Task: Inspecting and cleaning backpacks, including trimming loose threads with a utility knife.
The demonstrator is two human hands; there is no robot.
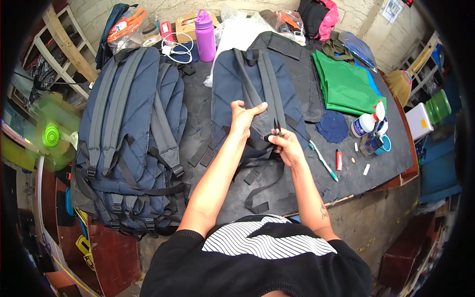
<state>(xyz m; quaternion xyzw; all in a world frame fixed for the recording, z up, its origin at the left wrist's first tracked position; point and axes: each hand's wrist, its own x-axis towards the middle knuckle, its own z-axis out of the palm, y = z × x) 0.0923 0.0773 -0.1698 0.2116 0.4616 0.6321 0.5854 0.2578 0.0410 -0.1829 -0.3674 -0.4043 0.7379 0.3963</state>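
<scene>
A navy backpack (225, 74) with grey shoulder straps lies on the dark table in front of me. My left hand (242, 120) is closed on one grey shoulder strap (261, 123), its thumb pressed along the fabric. Lower down and to the right, my right hand (287, 147) pinches a small black buckle (269, 138) at the strap's lower end. Black webbing passes by its fingers, and part of the buckle is covered. Loose black webbing (257, 195) trails from the pack toward the table's near edge.
More navy backpacks (131, 104) are piled on the left. Behind stands a purple bottle (205, 37). To the right lie green fabric (346, 86), a toothbrush (324, 161), a red lighter (339, 160), a white spray bottle (364, 124) and a blue cup (384, 144).
</scene>
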